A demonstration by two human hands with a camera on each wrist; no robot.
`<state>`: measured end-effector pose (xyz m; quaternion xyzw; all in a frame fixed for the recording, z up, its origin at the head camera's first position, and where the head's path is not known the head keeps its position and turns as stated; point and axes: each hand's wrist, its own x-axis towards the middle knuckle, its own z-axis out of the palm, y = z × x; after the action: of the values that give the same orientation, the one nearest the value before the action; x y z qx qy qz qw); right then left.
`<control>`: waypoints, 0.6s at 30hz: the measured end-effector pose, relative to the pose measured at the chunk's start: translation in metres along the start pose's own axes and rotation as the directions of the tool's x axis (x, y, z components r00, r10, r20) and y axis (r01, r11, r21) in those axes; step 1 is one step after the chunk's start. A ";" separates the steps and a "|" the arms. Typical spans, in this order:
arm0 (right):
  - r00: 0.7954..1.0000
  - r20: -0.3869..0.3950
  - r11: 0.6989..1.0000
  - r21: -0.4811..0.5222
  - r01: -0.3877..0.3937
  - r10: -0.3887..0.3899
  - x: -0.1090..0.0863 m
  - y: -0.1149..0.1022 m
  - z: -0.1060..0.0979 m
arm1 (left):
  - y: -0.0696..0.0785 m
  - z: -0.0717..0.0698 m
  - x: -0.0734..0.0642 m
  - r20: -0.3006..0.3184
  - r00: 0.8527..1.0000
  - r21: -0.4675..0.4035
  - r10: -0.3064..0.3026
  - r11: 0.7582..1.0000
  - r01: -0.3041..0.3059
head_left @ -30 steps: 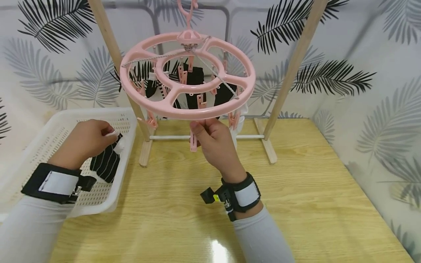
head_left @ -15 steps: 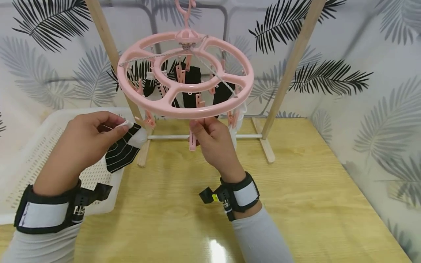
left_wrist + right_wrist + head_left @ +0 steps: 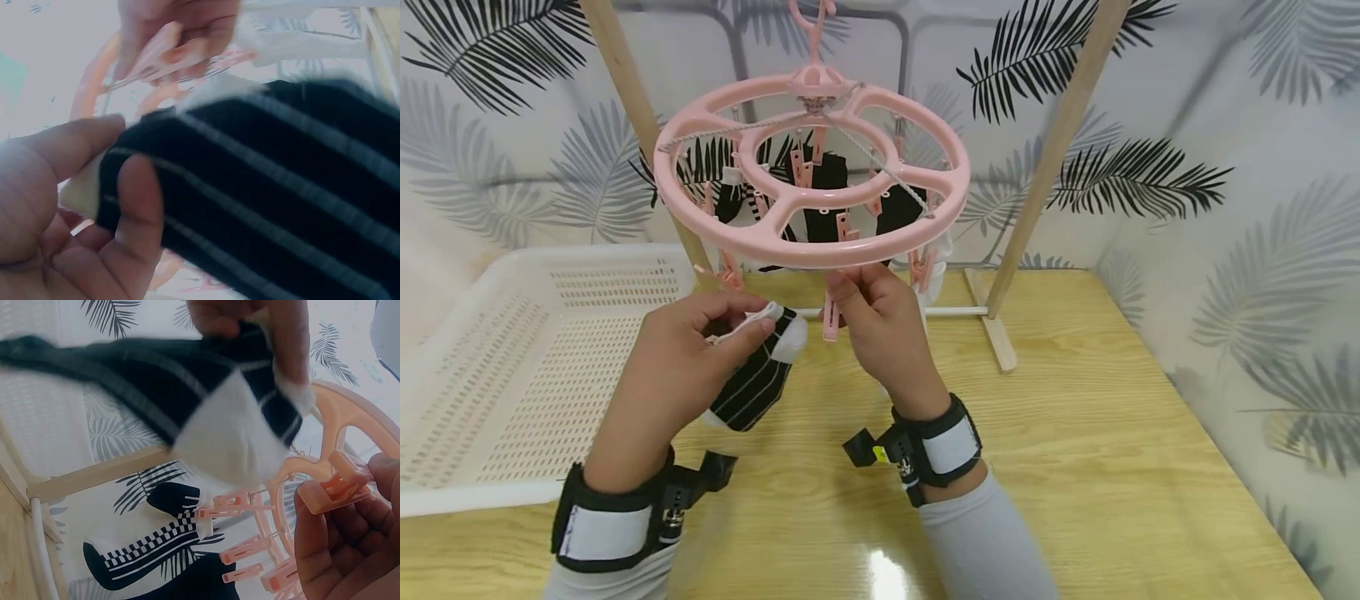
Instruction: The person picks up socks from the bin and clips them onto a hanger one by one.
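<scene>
My left hand [image 3: 681,358] pinches the white cuff of a black sock [image 3: 752,387] with thin white stripes and a white heel patch. The rest of the sock hangs below the fingers; in the left wrist view its striped fabric [image 3: 250,169] fills much of the picture. At the front rim of a round pink clip hanger [image 3: 805,254], my right hand [image 3: 891,333] holds a pink clothespin [image 3: 830,321] between thumb and fingers. In the right wrist view this clothespin [image 3: 331,494] shows close up, with the sock a short distance away.
Other socks hang from the hanger's clips, among them a black-and-white checkered sock [image 3: 150,544]. Wooden posts [image 3: 1060,158] flank the hanger, joined low down by a white rod [image 3: 955,311]. A white perforated basket [image 3: 550,358] stands on the wooden table [image 3: 1075,433] at left.
My left hand has lifted the striped sock out of the basket and carried it right, close to the right hand. The right hand keeps its hold on the clothespin.
</scene>
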<state>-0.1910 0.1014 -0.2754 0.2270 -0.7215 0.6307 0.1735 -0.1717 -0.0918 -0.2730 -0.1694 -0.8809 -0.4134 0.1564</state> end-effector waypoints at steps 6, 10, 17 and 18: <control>1.000 -0.001 1.000 0.014 0.020 -0.020 0.003 0.023 0.001 | -0.005 0.023 0.002 0.154 0.984 -0.029 0.087 0.996 -0.084; 0.997 0.007 0.997 0.015 0.080 -0.080 0.002 0.027 0.000 | -0.005 0.032 0.003 0.127 0.985 0.006 0.120 0.993 -0.122; 0.976 0.028 0.973 0.093 0.212 -0.216 0.005 0.027 -0.002 | -0.004 0.038 0.003 0.141 0.977 -0.021 0.160 0.987 -0.158; 0.976 0.030 0.972 0.095 0.214 -0.217 0.004 0.026 -0.001 | -0.004 0.039 0.002 0.139 0.974 -0.025 0.178 0.984 -0.176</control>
<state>-0.2088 0.1047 -0.2945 0.3243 -0.6666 0.6356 0.2158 -0.1806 -0.0636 -0.2985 -0.2769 -0.8686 -0.3902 0.1291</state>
